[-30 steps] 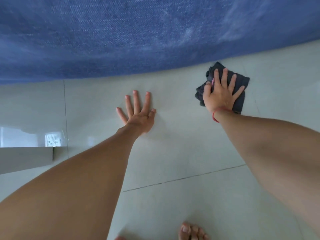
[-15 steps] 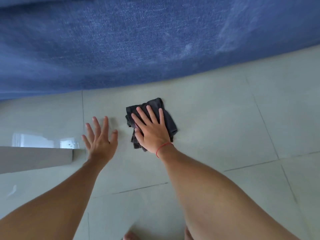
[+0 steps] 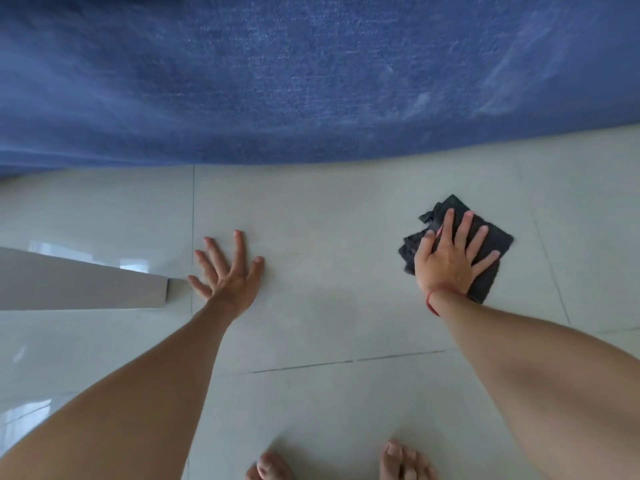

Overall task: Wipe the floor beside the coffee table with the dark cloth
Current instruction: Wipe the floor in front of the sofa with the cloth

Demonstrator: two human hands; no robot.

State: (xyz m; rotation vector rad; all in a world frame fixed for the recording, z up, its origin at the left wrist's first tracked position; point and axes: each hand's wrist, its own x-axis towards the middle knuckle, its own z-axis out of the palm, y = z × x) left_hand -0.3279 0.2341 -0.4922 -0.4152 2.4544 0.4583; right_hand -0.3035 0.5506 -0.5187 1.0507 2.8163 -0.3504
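Note:
The dark cloth [image 3: 491, 251] lies crumpled on the pale tiled floor [image 3: 329, 237] at the right. My right hand [image 3: 450, 258] presses flat on top of it, fingers spread, a red string around the wrist. My left hand [image 3: 228, 271] rests flat on the bare tile to the left, fingers apart, holding nothing. The cloth's lower left part is hidden under my right palm.
A blue rug [image 3: 311, 81] fills the upper half, its edge just beyond both hands. A grey slab-like corner, possibly the coffee table [image 3: 79, 289], juts in from the left, almost touching my left hand. My bare toes [image 3: 405, 462] show at the bottom.
My right hand slid the cloth left to beside my left hand, then back out to the right. My left hand stayed planted on the tile while the view shifted.

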